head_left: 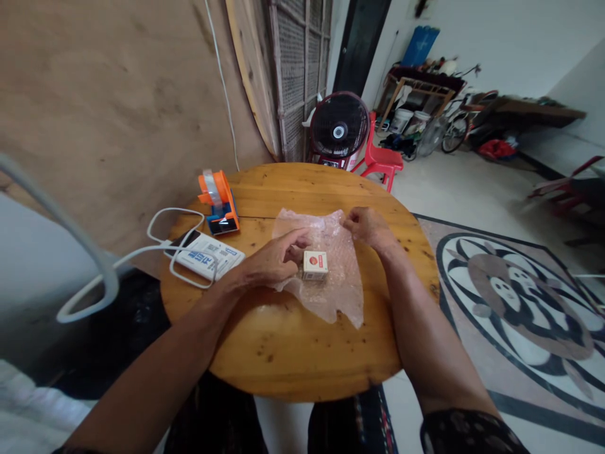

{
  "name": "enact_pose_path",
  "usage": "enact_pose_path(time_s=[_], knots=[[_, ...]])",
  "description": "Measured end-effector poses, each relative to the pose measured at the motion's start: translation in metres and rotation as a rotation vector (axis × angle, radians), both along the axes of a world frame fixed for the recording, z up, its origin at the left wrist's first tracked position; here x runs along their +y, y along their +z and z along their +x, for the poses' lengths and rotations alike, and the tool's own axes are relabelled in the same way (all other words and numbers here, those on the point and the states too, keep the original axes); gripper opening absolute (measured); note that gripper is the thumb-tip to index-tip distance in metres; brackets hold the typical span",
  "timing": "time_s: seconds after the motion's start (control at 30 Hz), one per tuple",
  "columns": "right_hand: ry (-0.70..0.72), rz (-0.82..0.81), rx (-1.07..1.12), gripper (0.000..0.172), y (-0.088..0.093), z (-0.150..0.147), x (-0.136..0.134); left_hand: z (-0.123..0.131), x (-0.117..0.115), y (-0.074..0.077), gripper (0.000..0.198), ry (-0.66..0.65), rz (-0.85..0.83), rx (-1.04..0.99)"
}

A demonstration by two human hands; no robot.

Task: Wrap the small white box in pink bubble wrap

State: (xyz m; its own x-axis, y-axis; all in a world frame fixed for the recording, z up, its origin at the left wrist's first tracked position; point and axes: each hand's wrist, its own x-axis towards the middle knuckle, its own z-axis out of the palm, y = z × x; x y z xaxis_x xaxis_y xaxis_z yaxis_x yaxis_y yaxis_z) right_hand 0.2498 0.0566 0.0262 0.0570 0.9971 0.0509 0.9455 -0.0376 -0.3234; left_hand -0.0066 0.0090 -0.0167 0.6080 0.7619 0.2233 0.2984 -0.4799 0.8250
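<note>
A sheet of clear bubble wrap (338,277) lies spread on the round wooden table (293,353). On its middle rests a small white box with a red mark (315,265). My left hand (274,258) rests on the wrap's left part, fingers curled and touching the box's left side. My right hand (369,228) pinches the far right edge of the wrap, fingers closed on it.
An orange tape dispenser (218,203) stands at the table's left back. Beside it lie a white power bank (210,256) on a dark phone, with a white cable (161,249) looping off the table. A fan (339,131) and red chair (380,161) stand behind.
</note>
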Motion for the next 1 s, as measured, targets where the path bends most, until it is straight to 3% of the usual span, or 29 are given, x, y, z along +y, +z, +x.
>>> enact_pose_path(time_s=[0.23, 0.43, 0.87, 1.0], knots=[[-0.013, 0.017, 0.023, 0.01, 0.007, -0.003, -0.005, 0.005, -0.004, 0.004, 0.091, -0.154, -0.154, -0.05], [0.01, 0.11, 0.06, 0.008, 0.01, -0.005, -0.008, 0.007, -0.003, 0.002, 0.097, -0.179, -0.287, -0.05], [0.12, 0.225, 0.175, 0.008, 0.019, -0.015, -0.021, 0.01, -0.001, 0.008, 0.074, -0.2, -0.041, 0.134], [0.181, 0.274, 0.28, 0.008, 0.019, -0.017, -0.023, 0.008, 0.002, 0.005, 0.079, -0.211, 0.01, 0.161]])
